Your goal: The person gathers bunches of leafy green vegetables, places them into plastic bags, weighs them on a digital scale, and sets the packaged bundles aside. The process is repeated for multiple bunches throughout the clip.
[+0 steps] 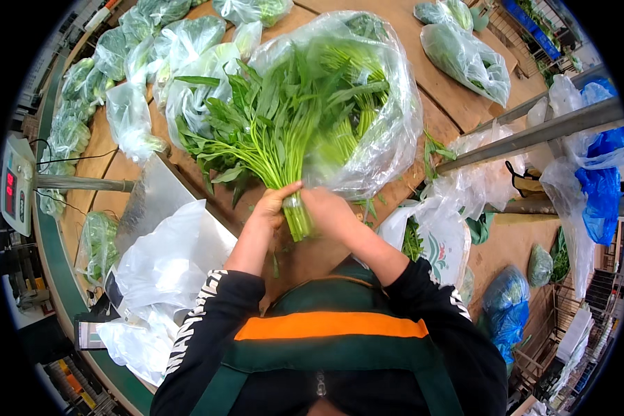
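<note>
A bunch of leafy greens with long thin stems (275, 145), probably water spinach, is held upright over the table edge, its leaves fanning away from me. My left hand (274, 205) grips the stems near their cut ends. On the other side of the stems is my right hand (325, 208), blurred, with its fingers near a clear band around the lower stems; whether it grips them is unclear. Just beyond, a large clear plastic bag (403, 130) lies wide open with more bunches of the same greens (361, 114) inside, partly covered by the held leaves.
Bagged vegetables (187, 47) crowd the far left of the wooden table (96, 179). A scale display (14, 192) stands at left, beside a metal tray (158, 192) with white plastic bags (161, 255). At right, a metal bar (530, 132) juts across, hung with blue bags (600, 192).
</note>
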A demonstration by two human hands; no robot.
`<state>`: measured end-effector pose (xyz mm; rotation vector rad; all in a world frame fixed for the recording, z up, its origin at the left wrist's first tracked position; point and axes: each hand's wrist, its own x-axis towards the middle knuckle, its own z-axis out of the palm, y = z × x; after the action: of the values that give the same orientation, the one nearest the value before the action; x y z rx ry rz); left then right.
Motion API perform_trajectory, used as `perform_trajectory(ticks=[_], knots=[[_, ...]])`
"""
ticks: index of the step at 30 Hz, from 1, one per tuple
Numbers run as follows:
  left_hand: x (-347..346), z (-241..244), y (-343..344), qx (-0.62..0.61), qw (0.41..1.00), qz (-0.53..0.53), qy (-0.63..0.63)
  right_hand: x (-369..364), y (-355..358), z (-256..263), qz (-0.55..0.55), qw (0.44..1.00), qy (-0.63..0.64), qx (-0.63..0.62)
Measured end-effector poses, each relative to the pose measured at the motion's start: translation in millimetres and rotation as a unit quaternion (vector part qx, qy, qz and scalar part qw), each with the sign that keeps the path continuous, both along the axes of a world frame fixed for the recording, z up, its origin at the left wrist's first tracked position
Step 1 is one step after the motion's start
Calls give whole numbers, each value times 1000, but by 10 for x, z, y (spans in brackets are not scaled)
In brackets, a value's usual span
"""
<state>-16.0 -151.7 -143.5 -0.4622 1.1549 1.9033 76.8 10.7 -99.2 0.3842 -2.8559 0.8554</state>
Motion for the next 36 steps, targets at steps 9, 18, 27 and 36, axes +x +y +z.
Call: perform_trajectory(ticks=[9,18,27,36], knots=[[5,91,-14,53,998,9,28,996,1087,1030,-37,944,-309,111],[985,1493,824,25,959,98,266,867,452,1090,-62,935,-143,-318],[1553,2133,1296,166,914,-35,368,1364,1243,1831,-84,920,-178,-338],[2892,2850,485,-143,355,-150,912,2661,809,2494,159,901,-365,-173]])
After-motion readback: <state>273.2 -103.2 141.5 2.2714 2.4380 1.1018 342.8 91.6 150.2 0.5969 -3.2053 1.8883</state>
